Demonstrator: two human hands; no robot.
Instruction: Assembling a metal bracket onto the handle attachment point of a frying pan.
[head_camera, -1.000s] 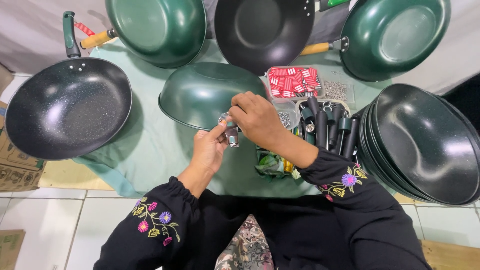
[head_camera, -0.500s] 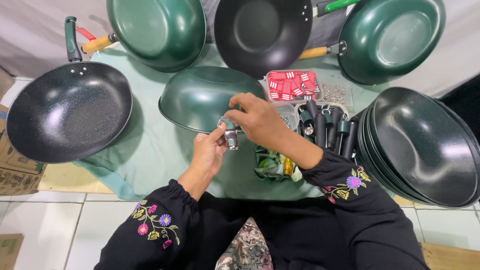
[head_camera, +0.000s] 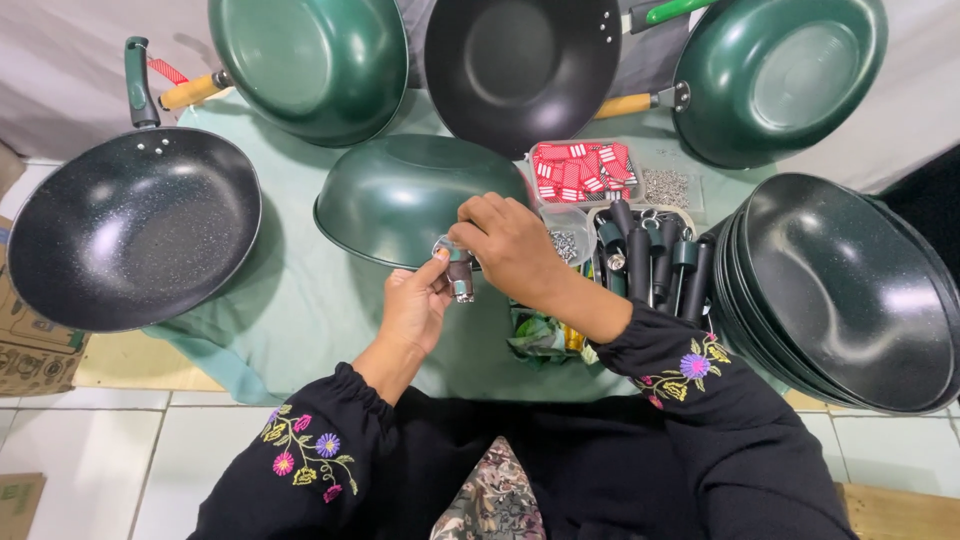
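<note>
Metal handle bracket (head_camera: 459, 272), both hands pinching, green wok (head_camera: 415, 195) behind

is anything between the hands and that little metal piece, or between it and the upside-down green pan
Nothing visible. The fingers of the left hand and right hand already pinch the small metal piece directly. It sits right at the near rim of the upturned green pan, with only bare green cloth below.

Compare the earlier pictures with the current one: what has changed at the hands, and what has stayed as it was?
Little changed. Both hands have edged slightly toward the person, and the left hand and right hand still pinch the small metal handle fitting at the rim of the upturned green pan. Nothing was picked up or let go. The other pans and the tray of black handles lie as before.
</note>
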